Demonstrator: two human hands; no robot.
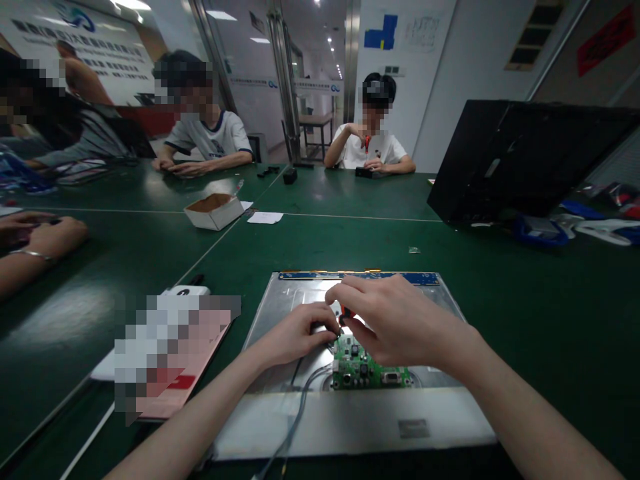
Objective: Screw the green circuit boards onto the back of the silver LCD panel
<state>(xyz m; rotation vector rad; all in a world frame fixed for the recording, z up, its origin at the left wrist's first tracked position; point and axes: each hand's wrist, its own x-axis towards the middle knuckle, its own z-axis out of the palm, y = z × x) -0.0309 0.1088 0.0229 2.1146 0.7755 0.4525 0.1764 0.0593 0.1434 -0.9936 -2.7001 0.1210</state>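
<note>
A flat display panel (450, 420) with a silvery metal back lies before me on the green table. Fixed to its back is a green circuit board (363, 370), partly covered by my right hand (400, 320). That hand is closed round a small red and black screwdriver (346, 311), its tip pointing down at the board's upper left corner. Beside the tip, my left hand (303, 331) has thumb and fingers pinched together; what they hold is hidden. Grey cables (303, 403) run from the board's left side toward me. A narrow blue circuit strip (310, 275) lines the panel's far edge.
Left of the panel lie a pink-red flat item (200, 360) and a white device (187, 291), both partly blurred. A white open box (215, 212) stands farther back. A large black casing (525, 160) rises at right. Co-workers sit across and at left.
</note>
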